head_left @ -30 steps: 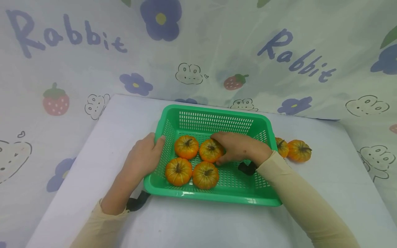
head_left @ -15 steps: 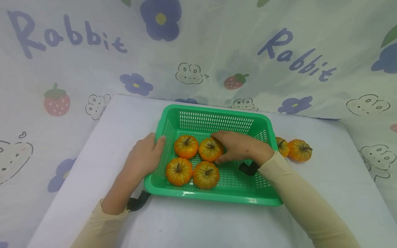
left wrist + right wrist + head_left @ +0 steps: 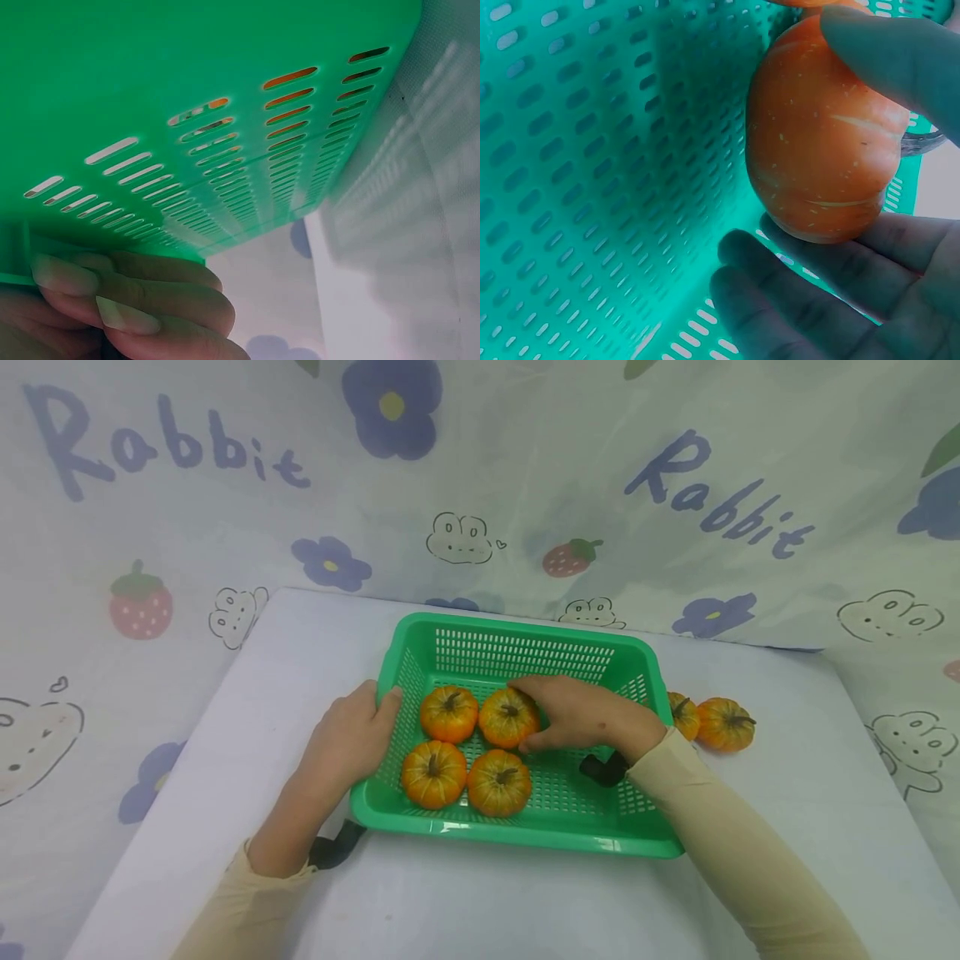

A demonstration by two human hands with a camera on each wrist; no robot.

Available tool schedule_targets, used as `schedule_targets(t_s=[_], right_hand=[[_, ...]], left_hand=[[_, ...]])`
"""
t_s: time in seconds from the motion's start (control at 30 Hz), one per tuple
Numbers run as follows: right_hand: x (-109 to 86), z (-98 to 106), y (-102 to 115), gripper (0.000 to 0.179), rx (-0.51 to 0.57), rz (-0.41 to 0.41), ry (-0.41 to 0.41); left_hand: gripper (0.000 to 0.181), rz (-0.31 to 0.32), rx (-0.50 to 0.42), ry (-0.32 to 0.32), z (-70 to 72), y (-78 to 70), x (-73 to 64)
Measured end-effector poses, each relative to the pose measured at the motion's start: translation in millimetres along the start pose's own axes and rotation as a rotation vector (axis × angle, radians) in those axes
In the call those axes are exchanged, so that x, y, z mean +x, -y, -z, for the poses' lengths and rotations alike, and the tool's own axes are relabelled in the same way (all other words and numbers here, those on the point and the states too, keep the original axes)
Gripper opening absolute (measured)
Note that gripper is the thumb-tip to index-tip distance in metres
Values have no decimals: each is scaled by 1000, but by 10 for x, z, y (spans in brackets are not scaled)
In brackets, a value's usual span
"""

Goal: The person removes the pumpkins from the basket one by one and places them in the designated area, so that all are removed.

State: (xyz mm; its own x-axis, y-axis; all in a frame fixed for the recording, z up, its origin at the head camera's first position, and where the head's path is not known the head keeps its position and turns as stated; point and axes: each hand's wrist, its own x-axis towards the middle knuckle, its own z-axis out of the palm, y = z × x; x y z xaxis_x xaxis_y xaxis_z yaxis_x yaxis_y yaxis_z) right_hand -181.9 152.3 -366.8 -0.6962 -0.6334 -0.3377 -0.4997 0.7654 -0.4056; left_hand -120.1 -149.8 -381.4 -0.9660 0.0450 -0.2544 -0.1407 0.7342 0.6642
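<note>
Right grip [image 3: 576,712]: thumb and fingers curled around pumpkin [image 3: 507,720] | pumpkin: between thumb and fingers, inside green basket [image 3: 517,837] | left grip [image 3: 347,733]: clamped on basket's rim | three other pumpkins [image 3: 448,770]: left of right grip

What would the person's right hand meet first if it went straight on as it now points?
The right hand would first meet the orange pumpkin between its fingers; beyond it, the neighbouring pumpkin seems next in line, though depth is hard to judge.
</note>
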Motion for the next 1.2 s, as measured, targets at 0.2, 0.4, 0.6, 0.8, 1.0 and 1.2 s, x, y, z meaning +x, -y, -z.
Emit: schedule_targets(t_s=[0.2,0.4,0.6,0.8,1.0,1.2], right_hand=[[-9,7,3,90,23,2,-12],[-29,18,15,88,46,12,-36],[-47,19,12,86,45,30,-56],[-61,29,20,83,40,47,-72],[-77,32,32,86,25,57,-78],[-98,34,46,87,30,59,-84]], left_hand=[[48,-4,8,-4,3,1,-5],[48,-2,8,-3,6,0,-11],[48,-1,-5,-1,9,-11,-18],[48,-5,-4,-2,11,-7,-12],[48,-6,1,-5,4,2,-8],[47,-5,2,-5,8,-4,-16]])
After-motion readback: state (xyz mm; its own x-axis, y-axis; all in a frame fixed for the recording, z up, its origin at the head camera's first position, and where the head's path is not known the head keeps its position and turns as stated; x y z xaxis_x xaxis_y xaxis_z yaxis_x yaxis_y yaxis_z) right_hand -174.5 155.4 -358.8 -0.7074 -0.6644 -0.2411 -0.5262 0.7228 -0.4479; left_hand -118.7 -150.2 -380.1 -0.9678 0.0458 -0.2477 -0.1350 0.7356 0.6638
